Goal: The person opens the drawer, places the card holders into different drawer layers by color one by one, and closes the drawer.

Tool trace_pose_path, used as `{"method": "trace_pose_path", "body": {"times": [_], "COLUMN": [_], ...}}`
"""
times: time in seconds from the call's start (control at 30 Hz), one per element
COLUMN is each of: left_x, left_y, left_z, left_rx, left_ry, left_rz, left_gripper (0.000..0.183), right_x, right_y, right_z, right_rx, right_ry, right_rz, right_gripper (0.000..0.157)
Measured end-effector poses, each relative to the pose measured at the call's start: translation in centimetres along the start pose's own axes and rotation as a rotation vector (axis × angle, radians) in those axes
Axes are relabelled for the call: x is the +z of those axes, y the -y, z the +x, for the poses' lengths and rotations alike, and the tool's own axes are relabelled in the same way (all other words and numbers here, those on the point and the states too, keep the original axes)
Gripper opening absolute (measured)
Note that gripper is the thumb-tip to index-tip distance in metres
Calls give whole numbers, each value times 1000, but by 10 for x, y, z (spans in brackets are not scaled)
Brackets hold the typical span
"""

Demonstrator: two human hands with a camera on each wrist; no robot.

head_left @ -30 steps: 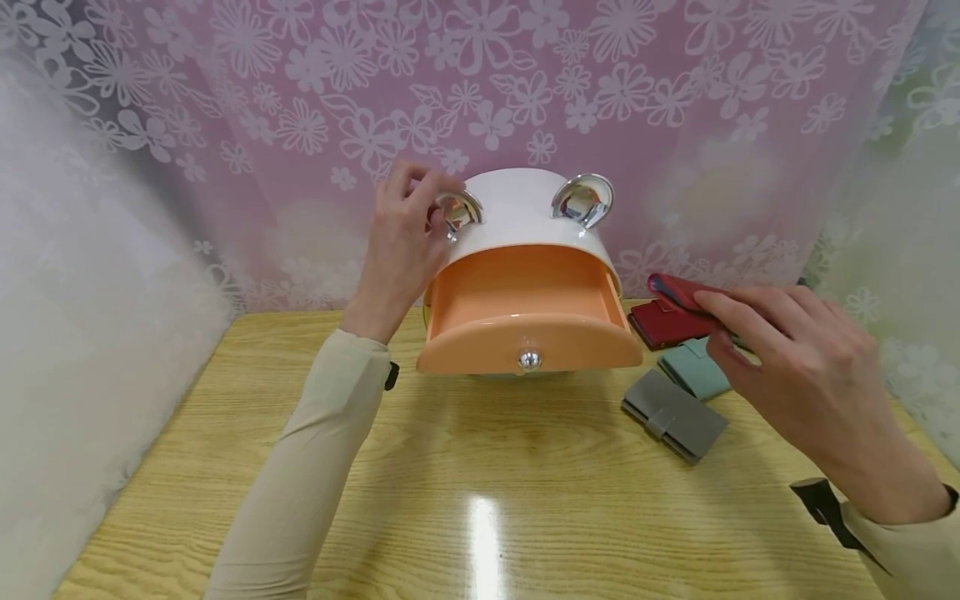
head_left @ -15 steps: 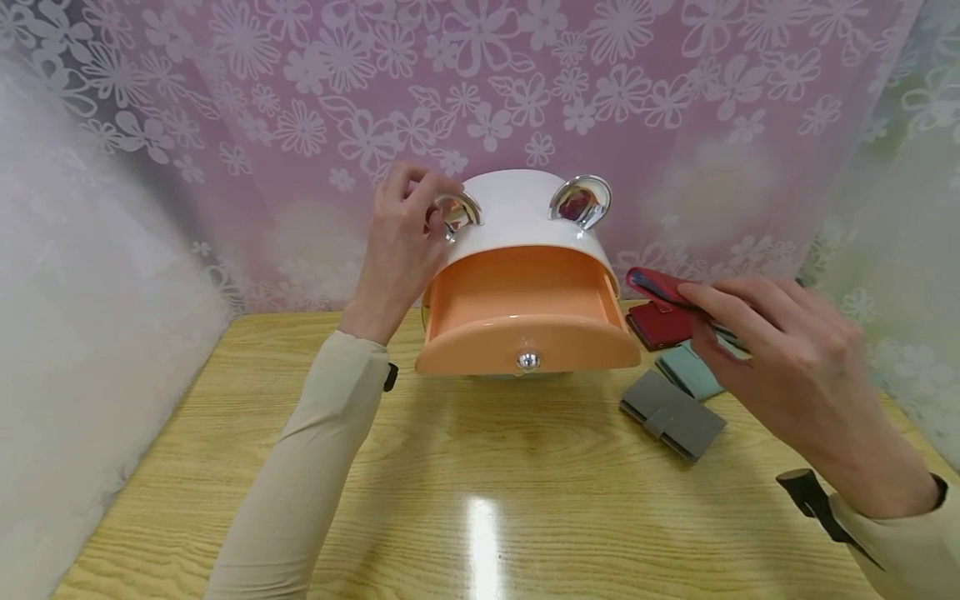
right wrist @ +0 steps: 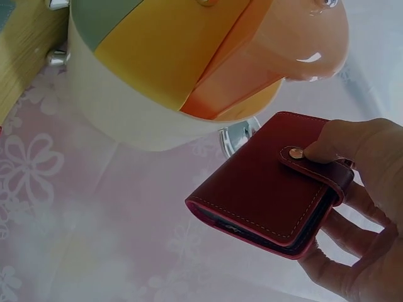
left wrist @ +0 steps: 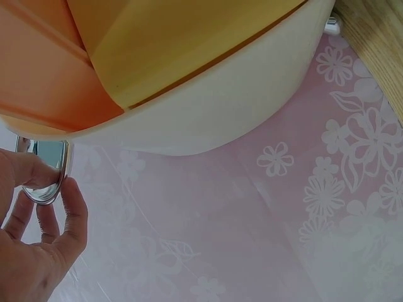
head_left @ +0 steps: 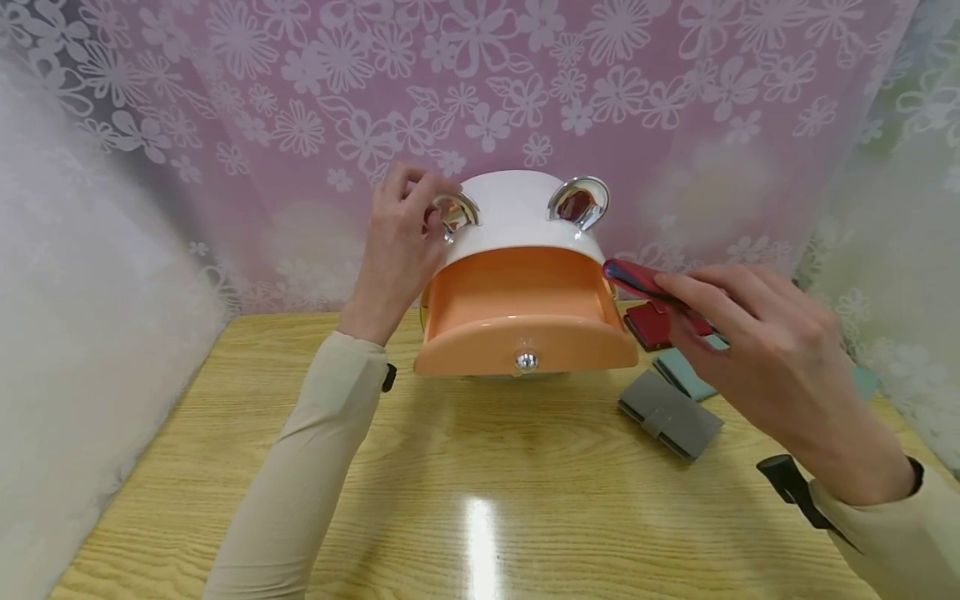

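A white drawer box (head_left: 513, 200) with two chrome ears stands at the back of the table, its orange top drawer (head_left: 517, 292) pulled out. The part of the drawer's inside that shows holds nothing. My left hand (head_left: 405, 242) pinches the left chrome ear (left wrist: 47, 194) between thumb and fingers. My right hand (head_left: 772, 350) holds a red wallet (right wrist: 267, 176) by its snap-strap side, thumb on the strap near the button. In the head view the wallet's far end overlaps the box's right edge, just beside the drawer; whether they touch cannot be told.
On the table right of the box lie a grey wallet (head_left: 670, 415), a mint-green wallet (head_left: 684, 372) and another red wallet (head_left: 649, 325). Part of another mint-green item (head_left: 865, 382) shows behind my right hand. A floral curtain (head_left: 480, 83) hangs behind the box.
My right hand has moved left with the red wallet, bringing it close to the drawer's right side. My left hand stays on the ear, and the drawer remains out.
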State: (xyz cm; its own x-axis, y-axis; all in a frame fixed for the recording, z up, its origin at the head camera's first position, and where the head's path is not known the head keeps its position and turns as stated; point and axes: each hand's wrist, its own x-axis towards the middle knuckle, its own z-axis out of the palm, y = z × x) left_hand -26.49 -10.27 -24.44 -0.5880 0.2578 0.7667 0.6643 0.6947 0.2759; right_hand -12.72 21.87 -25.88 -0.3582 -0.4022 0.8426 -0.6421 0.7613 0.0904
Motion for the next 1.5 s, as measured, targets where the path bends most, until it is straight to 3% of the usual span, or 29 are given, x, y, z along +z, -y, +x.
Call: {"method": "trace_pose_path", "body": {"times": [0.23, 0.5, 0.83, 1.03, 1.1, 1.23, 1.4, 1.5], "left_x": [-1, 0, 1, 1, 2, 1, 1, 1], "left_y": [0, 1, 2, 1, 2, 1, 1, 1], "left_z": [0, 0, 1, 1, 1, 0, 0, 0], "left_rx": [0, 21, 8, 6, 7, 2, -6, -6], "left_ry": [-4, -11, -11, -12, -13, -5, 3, 3], "left_rz": [1, 5, -4, -7, -7, -5, 7, 12], "left_gripper": [25, 25, 24, 24, 25, 25, 24, 23], "right_x": [1, 6, 14, 17, 19, 20, 19, 20], "right_y": [7, 12, 16, 20, 21, 23, 24, 24], "right_z": [8, 17, 29, 38, 41, 47, 54, 57], "right_rx": [-15, -23, -44, -68, -80, -107, -123, -128], "right_ry": [23, -8, -40, -26, -26, 7, 106, 160], "right_rz": [4, 45, 101, 105, 124, 154, 146, 127], "right_gripper": [42, 42, 26, 35, 32, 26, 43, 44]}}
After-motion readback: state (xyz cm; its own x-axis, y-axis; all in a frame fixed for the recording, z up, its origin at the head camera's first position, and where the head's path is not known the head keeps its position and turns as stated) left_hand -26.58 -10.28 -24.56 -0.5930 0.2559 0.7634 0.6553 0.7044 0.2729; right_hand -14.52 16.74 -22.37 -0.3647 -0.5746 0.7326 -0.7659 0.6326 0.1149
